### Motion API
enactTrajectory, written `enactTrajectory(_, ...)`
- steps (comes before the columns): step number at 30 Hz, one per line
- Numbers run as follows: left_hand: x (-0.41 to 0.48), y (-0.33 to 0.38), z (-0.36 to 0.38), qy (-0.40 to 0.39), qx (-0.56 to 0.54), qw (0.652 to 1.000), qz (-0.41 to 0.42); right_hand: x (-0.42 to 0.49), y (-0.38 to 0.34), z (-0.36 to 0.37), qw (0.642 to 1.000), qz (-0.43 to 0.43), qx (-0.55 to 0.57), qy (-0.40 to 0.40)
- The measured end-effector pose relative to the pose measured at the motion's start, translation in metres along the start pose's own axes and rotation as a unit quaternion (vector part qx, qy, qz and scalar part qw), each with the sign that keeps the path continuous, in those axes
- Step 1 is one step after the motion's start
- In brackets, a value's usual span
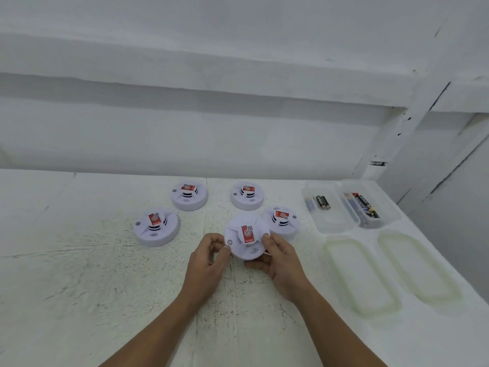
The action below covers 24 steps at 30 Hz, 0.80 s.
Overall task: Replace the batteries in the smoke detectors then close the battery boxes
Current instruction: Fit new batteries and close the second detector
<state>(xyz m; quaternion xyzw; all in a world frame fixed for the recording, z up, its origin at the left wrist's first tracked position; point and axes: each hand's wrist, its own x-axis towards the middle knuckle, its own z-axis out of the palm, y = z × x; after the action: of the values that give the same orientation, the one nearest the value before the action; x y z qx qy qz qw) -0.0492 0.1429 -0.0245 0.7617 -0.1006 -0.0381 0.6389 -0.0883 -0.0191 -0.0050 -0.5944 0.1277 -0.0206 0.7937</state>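
Observation:
A white round smoke detector [247,237] with a red label is lifted above the table, tilted towards me. My left hand [209,256] grips its left rim and my right hand [280,258] holds its right and lower rim. Several more detectors lie face up on the table: one at the left [156,225], one at the back left [189,195], one at the back [247,195], one just behind the held one [281,221]. Two clear battery boxes stand open at the right, the left box [328,207] and the right box [370,207], each with batteries inside.
Two clear lids with pale green seals lie in front of the boxes, the left lid [360,276] and the right lid [415,266]. The white table [105,287] meets a white wall at the back; its right edge runs diagonally past the lids.

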Motion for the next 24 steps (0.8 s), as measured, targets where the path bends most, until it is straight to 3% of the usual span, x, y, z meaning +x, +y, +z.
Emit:
enactTrajectory(7,0.001,0.000,0.000,0.002,-0.019,1.000,-0.014,-0.004,0.009,-0.006,0.999,-0.028,-0.041,-0.015)
enactTrajectory(19,0.000,-0.005,-0.002,-0.001,0.039,0.999,-0.007,-0.010,0.015,-0.005,0.996,-0.054,-0.074,-0.019)
enactTrajectory(24,-0.007,-0.003,-0.003,0.019,0.048,0.998,0.037,-0.011,0.016,-0.006,0.995,-0.061,-0.076,-0.022)
